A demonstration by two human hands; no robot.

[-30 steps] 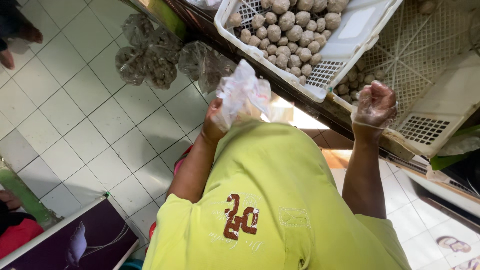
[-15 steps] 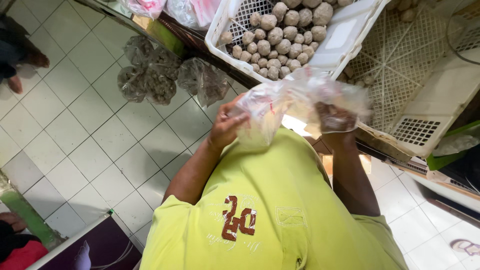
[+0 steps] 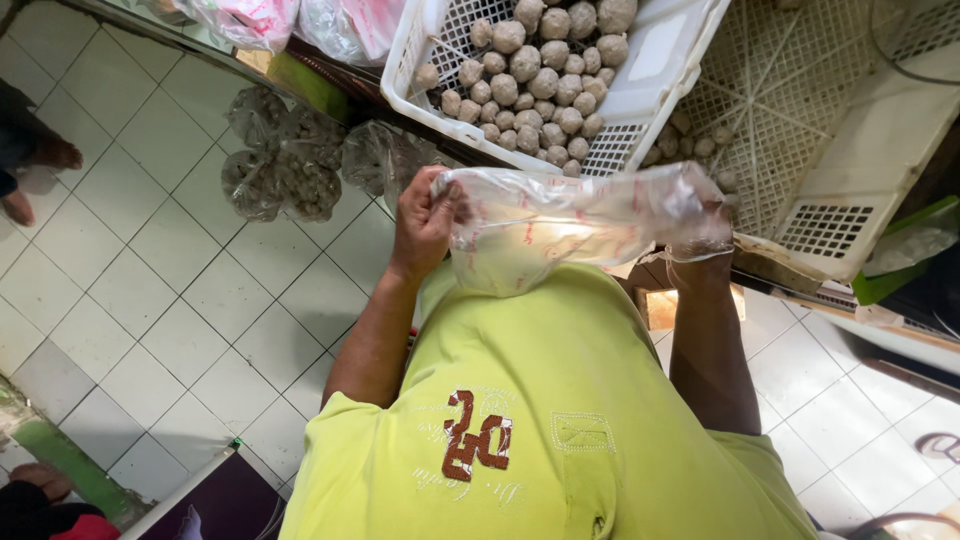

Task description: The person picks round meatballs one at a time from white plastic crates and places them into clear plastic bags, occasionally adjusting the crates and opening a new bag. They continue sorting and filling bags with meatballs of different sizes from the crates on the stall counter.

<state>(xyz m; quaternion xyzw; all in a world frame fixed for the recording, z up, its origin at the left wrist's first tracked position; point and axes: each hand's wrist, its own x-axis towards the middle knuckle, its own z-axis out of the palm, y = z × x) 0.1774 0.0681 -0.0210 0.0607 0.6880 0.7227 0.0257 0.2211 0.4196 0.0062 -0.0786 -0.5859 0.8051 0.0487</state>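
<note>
I am spreading a clear plastic bag [image 3: 560,235] open just below the white basket [image 3: 640,110] of round brown balls [image 3: 540,70]. My left hand [image 3: 425,225] pinches one edge of its mouth, and my right hand [image 3: 700,235], wrapped in thin plastic, grips the other. Next, I judge, the mouth must gape wide beside the basket. The bag looks thin, crinkled, red-printed and empty.

bag [image 3: 560,230] between hands, crate [image 3: 660,75] beyond
</note>
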